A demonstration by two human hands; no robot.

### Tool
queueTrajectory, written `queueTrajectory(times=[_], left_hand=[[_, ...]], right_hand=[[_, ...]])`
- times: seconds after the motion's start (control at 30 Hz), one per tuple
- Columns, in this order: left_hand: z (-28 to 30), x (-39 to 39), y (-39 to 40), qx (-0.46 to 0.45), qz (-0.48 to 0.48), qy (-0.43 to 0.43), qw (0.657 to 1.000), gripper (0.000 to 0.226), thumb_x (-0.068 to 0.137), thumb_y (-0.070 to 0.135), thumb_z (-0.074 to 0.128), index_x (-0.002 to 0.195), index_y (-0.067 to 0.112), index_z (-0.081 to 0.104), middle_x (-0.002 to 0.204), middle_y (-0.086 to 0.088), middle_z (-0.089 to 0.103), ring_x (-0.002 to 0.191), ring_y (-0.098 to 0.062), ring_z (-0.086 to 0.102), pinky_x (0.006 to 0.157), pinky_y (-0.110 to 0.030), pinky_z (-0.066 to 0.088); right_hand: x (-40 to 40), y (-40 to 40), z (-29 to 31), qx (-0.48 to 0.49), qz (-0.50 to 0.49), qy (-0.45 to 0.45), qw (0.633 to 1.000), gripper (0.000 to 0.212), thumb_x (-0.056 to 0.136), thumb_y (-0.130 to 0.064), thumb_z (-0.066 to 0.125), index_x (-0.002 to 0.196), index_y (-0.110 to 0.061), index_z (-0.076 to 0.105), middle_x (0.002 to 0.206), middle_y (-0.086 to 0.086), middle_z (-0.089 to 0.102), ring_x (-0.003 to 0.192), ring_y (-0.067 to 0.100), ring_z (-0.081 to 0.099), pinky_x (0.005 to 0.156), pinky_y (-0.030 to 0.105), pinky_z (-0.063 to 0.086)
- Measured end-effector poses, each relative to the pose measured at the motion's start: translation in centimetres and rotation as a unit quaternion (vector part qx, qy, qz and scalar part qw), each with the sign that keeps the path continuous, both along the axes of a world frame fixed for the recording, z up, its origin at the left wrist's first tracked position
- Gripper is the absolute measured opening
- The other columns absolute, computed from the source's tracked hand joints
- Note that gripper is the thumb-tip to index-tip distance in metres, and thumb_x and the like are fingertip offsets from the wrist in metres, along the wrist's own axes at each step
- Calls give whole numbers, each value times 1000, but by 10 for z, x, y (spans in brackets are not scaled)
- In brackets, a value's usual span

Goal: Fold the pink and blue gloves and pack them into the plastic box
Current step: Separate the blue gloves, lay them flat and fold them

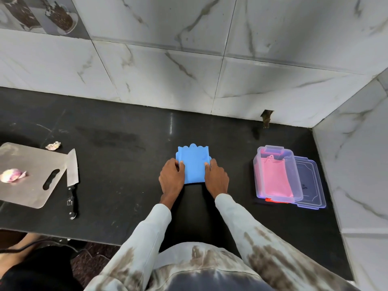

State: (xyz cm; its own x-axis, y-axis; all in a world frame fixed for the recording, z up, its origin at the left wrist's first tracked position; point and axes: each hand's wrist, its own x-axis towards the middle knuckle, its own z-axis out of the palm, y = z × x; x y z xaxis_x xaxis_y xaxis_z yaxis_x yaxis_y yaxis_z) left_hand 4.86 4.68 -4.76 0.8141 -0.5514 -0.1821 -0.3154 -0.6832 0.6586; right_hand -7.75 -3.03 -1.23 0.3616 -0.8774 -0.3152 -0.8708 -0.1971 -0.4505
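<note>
The blue glove (194, 164) lies folded flat on the black counter (117, 164), its scalloped cuff pointing toward the wall. My left hand (171, 178) grips its left edge, fingers curled over the rim. My right hand (217, 178) grips its right edge the same way. The pink glove (276, 177) lies folded inside the clear plastic box (257, 175), to the right of my hands. The box's clear lid (312, 185) rests beside and partly under the box on its right.
A steel cutting board (27, 175) with an onion (12, 175) sits at the left, a cleaver (72, 175) along its right edge and a scrap of onion peel (53, 145) behind. Marble-tiled walls close the back and right. Something red (270, 199) peeks from under the box.
</note>
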Motion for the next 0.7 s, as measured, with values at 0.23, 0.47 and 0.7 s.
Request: queueTrajectory(times=[0.23,0.47,0.7], left_hand=[[-5,3,1,-14,-38,-4,999,34,111,33,50,97,4,57,102,-9,60,84,-25,61,77,-39,51],[-12,-1,1,-29,-40,-8,999,31,112,31,49,98,3,55,103,-10,58,85,-25,58,75,-35,46],[-19,-1,1,-34,-32,-11,999,32,112,34,49,98,6,56,102,-6,58,85,-23,60,74,-36,51]], right_hand=[[13,2,-1,-74,19,-5,997,29,113,-18,41,141,-16,46,133,4,55,118,24,60,95,39,56],[20,8,-7,-87,121,41,988,48,113,-21,32,161,-25,33,173,-3,19,158,21,25,124,39,29],[22,13,-13,-46,172,116,977,63,115,-50,16,169,-36,-13,177,0,-23,166,33,-13,133,63,9]])
